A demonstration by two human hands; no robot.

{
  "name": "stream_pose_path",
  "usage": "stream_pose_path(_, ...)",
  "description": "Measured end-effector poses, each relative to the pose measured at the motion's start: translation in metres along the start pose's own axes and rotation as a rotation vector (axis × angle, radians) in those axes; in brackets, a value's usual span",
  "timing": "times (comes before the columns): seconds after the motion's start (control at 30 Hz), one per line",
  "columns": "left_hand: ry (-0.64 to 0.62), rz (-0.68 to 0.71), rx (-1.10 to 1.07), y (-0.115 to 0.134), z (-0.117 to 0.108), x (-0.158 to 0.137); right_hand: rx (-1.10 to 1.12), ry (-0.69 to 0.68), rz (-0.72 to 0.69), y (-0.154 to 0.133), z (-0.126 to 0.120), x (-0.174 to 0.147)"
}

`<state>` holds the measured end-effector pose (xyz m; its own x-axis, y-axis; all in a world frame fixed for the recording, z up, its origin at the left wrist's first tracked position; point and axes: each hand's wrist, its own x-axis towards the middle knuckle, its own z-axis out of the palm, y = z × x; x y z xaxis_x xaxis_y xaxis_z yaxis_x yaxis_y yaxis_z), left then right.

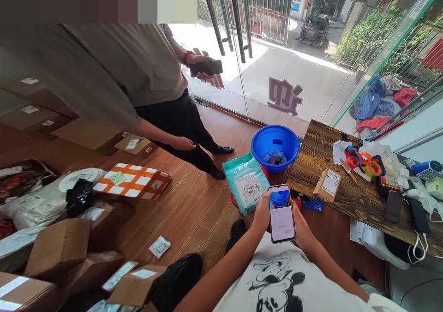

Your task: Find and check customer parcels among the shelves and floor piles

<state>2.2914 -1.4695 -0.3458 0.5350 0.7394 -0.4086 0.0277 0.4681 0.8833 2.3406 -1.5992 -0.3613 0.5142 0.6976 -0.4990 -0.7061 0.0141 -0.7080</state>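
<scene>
Here the phone (282, 213) sits upright between both hands' fingers (266, 200).

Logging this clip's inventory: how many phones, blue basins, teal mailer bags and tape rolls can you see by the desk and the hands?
Smartphones: 2, one in the wearer's left hand and right hand, one held by the other person
Blue basin: 1
Teal mailer bag: 1
Tape rolls on the desk: 2
Total: 6

A blue basin (275, 145), a teal mailer bag (246, 182), and an orange-and-white checked parcel (133, 181) on brown floorboards (194, 206).
</scene>
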Motion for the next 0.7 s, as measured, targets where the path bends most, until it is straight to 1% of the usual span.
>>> stream_pose_path(0.13,-0.036,-0.031,0.003,0.003,0.003,-0.005,0.017,0.025,0.019,0.001,-0.002,0.000)
stream_pose_path(0.23,-0.056,-0.069,-0.005,0.003,0.005,-0.007,0.017,0.008,0.034,0.002,-0.002,0.001)
stream_pose_path(0.37,-0.060,-0.072,0.031,0.005,0.005,-0.008,0.026,0.032,0.020,0.006,-0.002,0.002)
stream_pose_path(0.47,-0.085,-0.064,0.017,0.005,0.002,-0.010,0.014,0.010,0.009,0.006,-0.006,0.004)
stream_pose_path(0.53,-0.163,-0.139,-0.020,0.002,-0.003,-0.014,0.006,-0.016,-0.001,0.005,-0.010,0.007)
stream_pose_path(0.63,-0.358,-0.363,-0.138,-0.006,-0.015,-0.022,0.016,-0.015,-0.038,0.002,-0.014,0.011)
stream_pose_path(0.7,-0.482,-0.455,-0.209,-0.010,-0.025,-0.026,0.018,-0.004,-0.067,0.000,-0.014,0.013)
